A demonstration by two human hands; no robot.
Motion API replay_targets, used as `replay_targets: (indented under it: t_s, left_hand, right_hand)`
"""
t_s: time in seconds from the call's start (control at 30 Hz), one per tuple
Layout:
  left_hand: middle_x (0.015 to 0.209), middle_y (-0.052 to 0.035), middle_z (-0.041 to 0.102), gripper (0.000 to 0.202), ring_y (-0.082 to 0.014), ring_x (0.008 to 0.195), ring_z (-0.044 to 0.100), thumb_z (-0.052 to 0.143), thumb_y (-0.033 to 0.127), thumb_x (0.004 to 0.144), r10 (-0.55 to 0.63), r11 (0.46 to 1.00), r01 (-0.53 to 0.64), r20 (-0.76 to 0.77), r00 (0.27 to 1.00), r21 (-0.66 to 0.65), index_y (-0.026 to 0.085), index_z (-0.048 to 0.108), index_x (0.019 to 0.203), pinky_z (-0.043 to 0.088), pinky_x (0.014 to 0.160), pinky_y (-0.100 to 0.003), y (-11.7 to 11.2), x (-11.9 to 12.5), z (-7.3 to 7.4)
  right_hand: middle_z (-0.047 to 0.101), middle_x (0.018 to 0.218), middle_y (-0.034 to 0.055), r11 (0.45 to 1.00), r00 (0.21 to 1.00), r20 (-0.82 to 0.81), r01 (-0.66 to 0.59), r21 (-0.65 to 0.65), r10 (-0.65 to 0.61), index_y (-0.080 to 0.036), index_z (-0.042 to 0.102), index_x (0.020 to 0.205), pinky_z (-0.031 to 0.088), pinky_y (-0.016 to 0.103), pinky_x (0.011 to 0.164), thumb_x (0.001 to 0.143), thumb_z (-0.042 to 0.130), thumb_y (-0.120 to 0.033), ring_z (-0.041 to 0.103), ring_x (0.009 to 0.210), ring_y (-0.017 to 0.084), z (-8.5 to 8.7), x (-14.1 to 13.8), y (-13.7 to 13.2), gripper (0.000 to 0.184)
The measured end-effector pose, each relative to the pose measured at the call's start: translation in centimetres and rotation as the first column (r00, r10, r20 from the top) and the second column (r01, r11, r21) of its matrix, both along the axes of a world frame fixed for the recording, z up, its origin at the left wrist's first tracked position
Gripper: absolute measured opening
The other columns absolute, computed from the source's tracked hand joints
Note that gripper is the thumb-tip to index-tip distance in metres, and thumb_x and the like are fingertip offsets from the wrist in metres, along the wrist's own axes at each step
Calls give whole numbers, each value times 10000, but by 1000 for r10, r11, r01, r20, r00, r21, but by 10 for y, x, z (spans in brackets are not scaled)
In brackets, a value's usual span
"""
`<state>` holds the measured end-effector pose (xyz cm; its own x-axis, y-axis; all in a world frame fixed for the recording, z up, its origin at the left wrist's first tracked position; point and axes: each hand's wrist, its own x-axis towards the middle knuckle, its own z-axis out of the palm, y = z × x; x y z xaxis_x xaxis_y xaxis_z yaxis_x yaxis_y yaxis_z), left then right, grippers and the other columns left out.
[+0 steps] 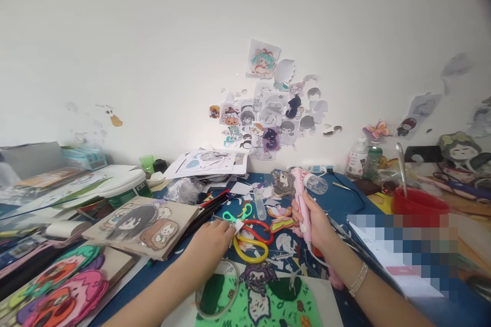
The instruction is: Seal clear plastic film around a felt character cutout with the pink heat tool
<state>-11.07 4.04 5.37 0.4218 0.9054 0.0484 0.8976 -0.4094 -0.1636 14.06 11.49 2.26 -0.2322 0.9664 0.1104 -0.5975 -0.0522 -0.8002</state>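
Note:
My right hand (313, 219) is wrapped round a pink stick-shaped tool (302, 199) with a white cord, held upright. My left hand (215, 239) reaches over the table with fingers bent together, a small white scrap (239, 225) showing at the fingertips. Right by those fingers lie scissors with yellow handles (251, 251), red-handled scissors (263, 227) and a pair with teal handles (232, 215). Below the left wrist a roll of clear tape (217, 311) rests on a green drawn sheet (284, 311). A cut-out purple-black figure (258, 276) lies at the sheet's top edge.
Left stand a cardboard piece with drawn figures (146, 227), colourful cut-outs (61, 291) and a white-lidded tub (125, 184). A butterfly cut-out (282, 218) and clear bottle (316, 184) lie ahead. Right are a red cup (420, 207) with a spoon and a lit screen (383, 250).

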Motion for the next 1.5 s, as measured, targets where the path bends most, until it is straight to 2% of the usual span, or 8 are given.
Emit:
replay_targets:
  t_s: [0.1,0.2,0.5,0.77,1.07,1.2,1.33,1.5]
  left_hand:
    - [1257,-109,572,559,-283,1144,516,561,34,719,-89,996,89,19,996,2,220,495,1242,431,913,-413,37,-5,-3]
    - [1115,-84,645,464,-242,1049,561,481,21,749,-138,990,138,43,989,15,212,554,1166,449,872,-357,61,-9,-15]
    - [1000,-82,627,352,-200,934,587,390,57,840,-205,978,201,76,976,60,171,587,1109,452,838,-294,75,-18,-27]
    - [1034,-152,585,550,-279,939,586,469,110,853,65,977,-75,58,996,197,105,303,1377,466,791,-415,80,-20,-28]
    - [1121,-76,590,332,-209,933,609,545,276,874,284,927,-305,125,951,219,169,509,1185,525,772,-409,102,-5,-39]
    - [1185,-84,564,348,-236,1025,575,548,280,871,295,925,-318,134,946,207,175,502,1200,493,841,-454,93,-2,-38]
    - [1256,-111,542,393,-263,1128,527,521,298,884,331,927,-347,124,936,141,163,476,1250,425,934,-496,59,4,-31]
    - [1384,-331,347,695,-470,1304,248,442,487,865,469,883,-466,103,877,-50,-58,427,1296,264,1015,-611,13,19,-41]
  right_hand:
    - [425,468,-77,1000,1000,2,2,6,-2,-239,417,698,296,185,255,734,608,-553,321,315,76,1,0,-1,369]
    - [426,471,-76,1000,1000,1,7,15,-7,-239,416,699,299,186,260,728,618,-548,330,321,78,1,-1,-1,370]
    - [432,476,-76,1000,1000,2,9,-4,-9,-239,425,703,305,193,255,726,617,-551,322,316,77,-1,0,0,368]
    - [422,462,-81,999,1000,4,16,-29,-16,-237,426,701,270,189,252,735,610,-547,303,303,74,-2,0,2,362]
    - [381,396,-74,999,999,38,-22,-42,23,-218,440,621,309,202,254,754,582,-565,275,283,69,-3,1,0,398]
    - [381,398,-64,998,999,46,-27,-51,29,-211,460,607,318,190,250,771,566,-559,266,301,69,-4,1,-1,399]
    - [370,407,-58,996,998,57,-26,-86,31,-206,465,591,323,182,265,765,568,-567,288,328,73,-6,2,0,414]
    - [365,412,-58,993,994,98,-29,-111,40,-195,482,580,315,181,276,774,545,-586,283,314,61,-9,4,0,441]
